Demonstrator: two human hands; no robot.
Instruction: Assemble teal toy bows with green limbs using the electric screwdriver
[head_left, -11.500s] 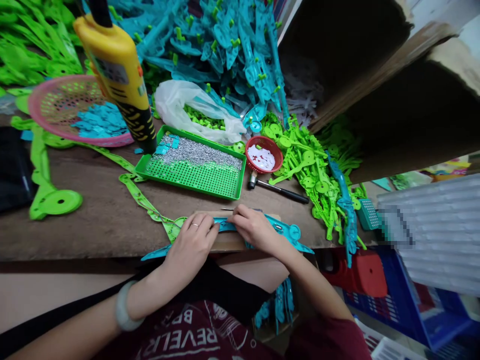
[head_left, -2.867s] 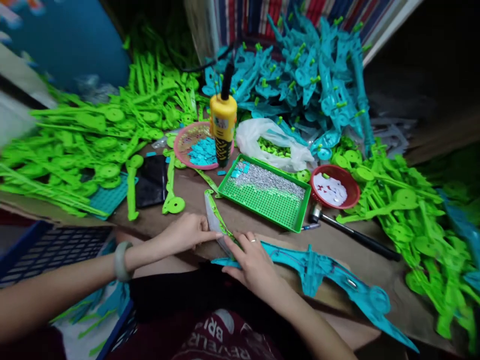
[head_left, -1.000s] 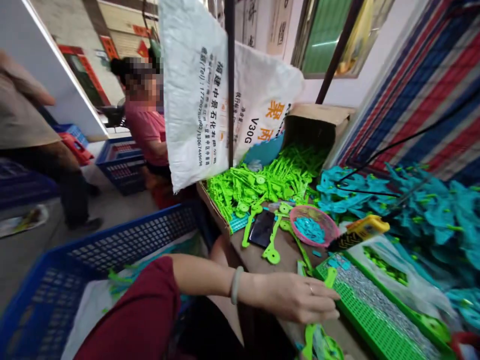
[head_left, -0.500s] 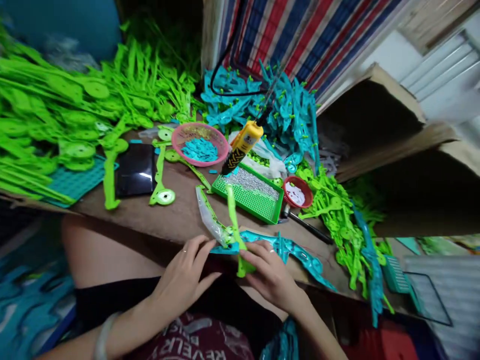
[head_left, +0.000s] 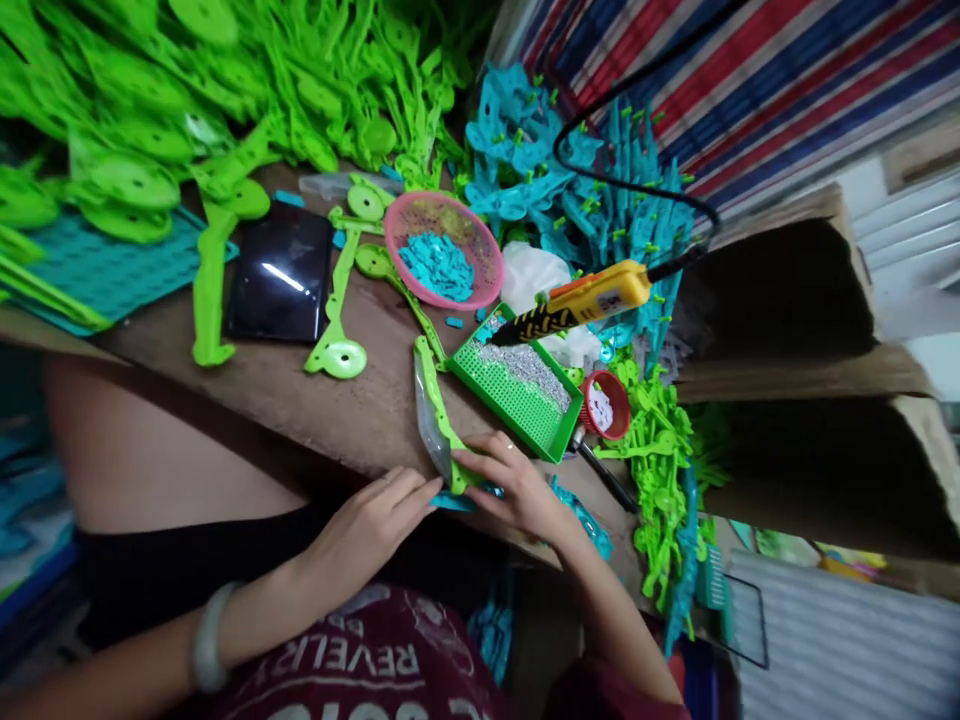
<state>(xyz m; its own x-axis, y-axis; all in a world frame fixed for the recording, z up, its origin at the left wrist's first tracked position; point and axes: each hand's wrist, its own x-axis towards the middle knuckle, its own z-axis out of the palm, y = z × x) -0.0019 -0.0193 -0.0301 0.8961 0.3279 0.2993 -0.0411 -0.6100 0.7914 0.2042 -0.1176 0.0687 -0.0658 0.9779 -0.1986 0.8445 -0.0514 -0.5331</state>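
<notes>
A long light-green plastic part (head_left: 442, 410) lies over a matching curved piece with a clear plastic side (head_left: 427, 420), near the table's front edge. My right hand (head_left: 521, 488) is closed on the green part's lower end, thumb and fingers around it. Beneath it, a teal plastic part (head_left: 453, 502) shows at its left end and emerges again past my right wrist; its middle is hidden. My left hand (head_left: 386, 515) has its fingers together, pinching at the teal part's left end beside the clear piece.
Behind stands a green basket (head_left: 538, 440) of small metal bits, with a yellow electric screwdriver (head_left: 592, 300) over it on a black cord. Nearby are a pink bowl (head_left: 491, 285) of teal pieces, a red bowl (head_left: 621, 420), a black-handled tool (head_left: 611, 480), a black tablet-like panel (head_left: 281, 275) and green piles (head_left: 300, 90).
The green part, held upright by my right hand before, now lies down over the clear-sided piece. The camera view has turned and shifted, and the screwdriver has swung to a flatter tilt.
</notes>
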